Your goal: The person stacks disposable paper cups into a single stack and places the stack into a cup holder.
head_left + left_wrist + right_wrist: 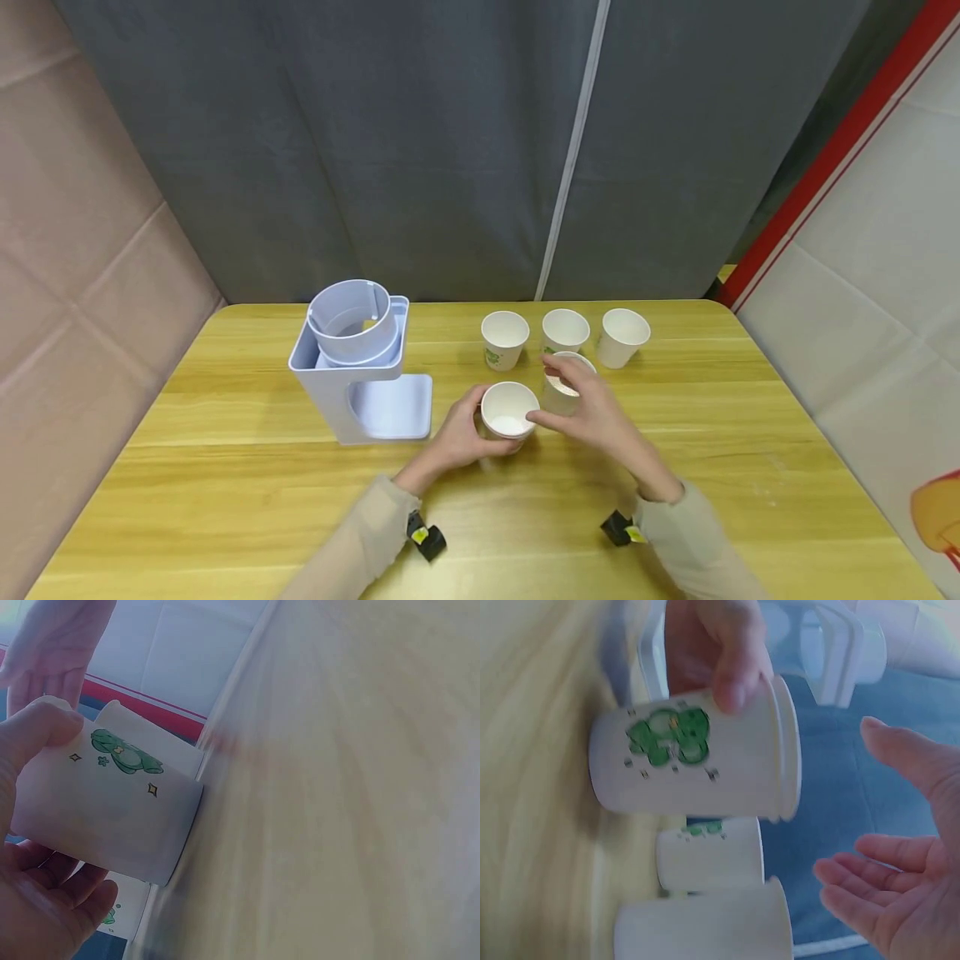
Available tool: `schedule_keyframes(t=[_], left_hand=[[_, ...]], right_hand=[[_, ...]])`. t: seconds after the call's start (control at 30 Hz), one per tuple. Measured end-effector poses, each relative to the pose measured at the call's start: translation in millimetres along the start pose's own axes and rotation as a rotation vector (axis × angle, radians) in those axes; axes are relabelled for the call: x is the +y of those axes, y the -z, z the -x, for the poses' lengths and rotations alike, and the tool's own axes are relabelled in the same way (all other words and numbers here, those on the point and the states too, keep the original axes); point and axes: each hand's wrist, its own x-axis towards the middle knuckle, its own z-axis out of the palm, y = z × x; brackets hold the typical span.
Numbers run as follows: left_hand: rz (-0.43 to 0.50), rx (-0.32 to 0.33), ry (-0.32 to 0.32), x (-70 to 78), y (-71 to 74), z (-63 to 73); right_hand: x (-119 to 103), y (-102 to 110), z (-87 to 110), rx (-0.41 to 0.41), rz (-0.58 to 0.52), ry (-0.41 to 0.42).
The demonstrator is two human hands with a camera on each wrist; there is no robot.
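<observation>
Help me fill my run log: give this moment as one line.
left hand: grips nested white cups | right hand: near them, holding nothing | four other cups: on table | pale-blue stand: left of hands

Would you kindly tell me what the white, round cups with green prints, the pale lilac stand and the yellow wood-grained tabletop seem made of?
The white cups look like matte paper, given their printed walls and seemingly rolled rims. The lilac stand is probably plastic, satin-smooth with rounded corners. The yellow tabletop shows streaky grain and faint gloss: wood or laminate.
</observation>
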Motion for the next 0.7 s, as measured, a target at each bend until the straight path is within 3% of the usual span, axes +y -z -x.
schedule_keyframes(t=[0.13,0.43,0.7], left_hand=[[0.016,0.002,-0.002,-10.2,-1.0,-1.6],[0.006,0.003,-0.026,-10.8,-0.2,-1.5],[-0.014,0.000,-0.016,-10.1,1.4,-1.2]], right_hand=[[5.3,10.5,0.7,0.050,-0.016,-0.005],[31.1,22.3,6.1,0.150,0.011,-0.100],[47.4,25.4,10.4,0.111,0.015,-0.174]])
